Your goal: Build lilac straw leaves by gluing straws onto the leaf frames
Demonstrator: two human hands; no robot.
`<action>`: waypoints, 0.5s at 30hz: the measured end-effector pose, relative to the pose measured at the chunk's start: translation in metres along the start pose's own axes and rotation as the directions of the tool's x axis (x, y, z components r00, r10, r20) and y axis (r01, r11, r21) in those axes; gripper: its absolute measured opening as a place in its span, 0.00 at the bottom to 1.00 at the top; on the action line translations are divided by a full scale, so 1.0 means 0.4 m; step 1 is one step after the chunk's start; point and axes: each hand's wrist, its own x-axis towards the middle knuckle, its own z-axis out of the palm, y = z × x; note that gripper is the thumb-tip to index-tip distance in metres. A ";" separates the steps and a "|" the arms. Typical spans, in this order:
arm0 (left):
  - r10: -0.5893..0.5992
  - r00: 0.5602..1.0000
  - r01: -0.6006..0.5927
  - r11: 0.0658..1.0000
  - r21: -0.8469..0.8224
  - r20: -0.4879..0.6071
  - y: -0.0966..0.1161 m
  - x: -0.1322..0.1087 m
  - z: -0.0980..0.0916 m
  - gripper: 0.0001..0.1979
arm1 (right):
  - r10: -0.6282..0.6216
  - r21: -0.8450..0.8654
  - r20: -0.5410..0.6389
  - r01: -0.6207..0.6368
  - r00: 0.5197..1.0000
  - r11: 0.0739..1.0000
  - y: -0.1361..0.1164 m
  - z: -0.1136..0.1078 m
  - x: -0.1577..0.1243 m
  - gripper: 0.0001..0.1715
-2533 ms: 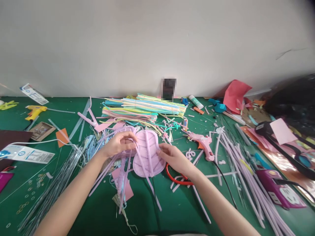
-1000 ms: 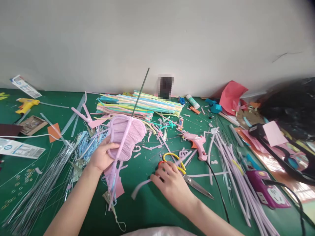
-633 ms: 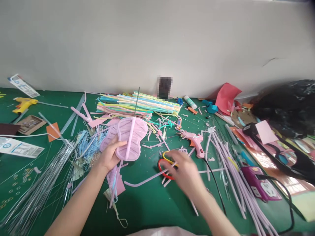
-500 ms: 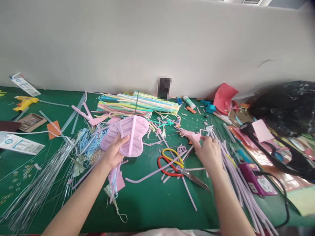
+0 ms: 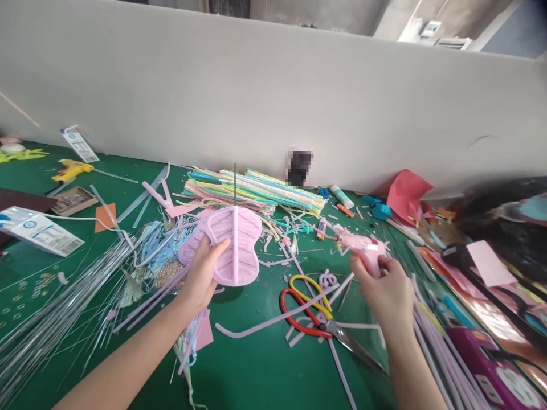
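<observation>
My left hand [image 5: 205, 273] is closed on a lilac butterfly-shaped piece [image 5: 247, 245] made of fuzzy pipe cleaners, thumb on its front face. A thicker lilac strip runs down its middle, and a thin dark wire [image 5: 235, 182] sticks up from the top. On the right, my right hand [image 5: 384, 290] grips a pink hot glue gun [image 5: 361, 245] by its handle, lifted above the table with its nozzle pointing left. Between the hands lie scissors [image 5: 308, 330] with red and yellow handles and a loose lilac pipe cleaner [image 5: 265, 324] across them.
Pastel pipe cleaners [image 5: 256, 191] are heaped at the back. Silvery wires [image 5: 72, 296] spread at left, near a yellow glue gun [image 5: 74, 169]. Lilac pipe cleaners [image 5: 431, 347] and a purple power socket [image 5: 491, 364] lie at right. A grey wall [image 5: 213, 85] bounds the green table.
My right hand has taken the pink glue gun by its handle and raised it from the table. My left hand still holds the lilac piece, now turned more face-on. The view has tilted up.
</observation>
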 end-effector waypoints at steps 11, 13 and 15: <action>0.082 0.995 -0.079 0.995 -0.058 0.051 -0.014 -0.015 0.010 0.33 | -0.106 0.302 0.292 0.013 0.951 0.953 -0.108 0.005 -0.191 0.17; 0.085 0.994 -0.084 0.996 -0.022 0.063 -0.013 -0.017 0.009 0.32 | -0.112 0.333 0.264 0.019 0.958 0.943 -0.113 0.006 -0.200 0.20; 0.086 0.994 -0.087 0.996 0.020 0.064 -0.016 -0.020 0.004 0.32 | -0.105 0.348 0.220 0.022 0.970 0.937 -0.116 0.008 -0.211 0.20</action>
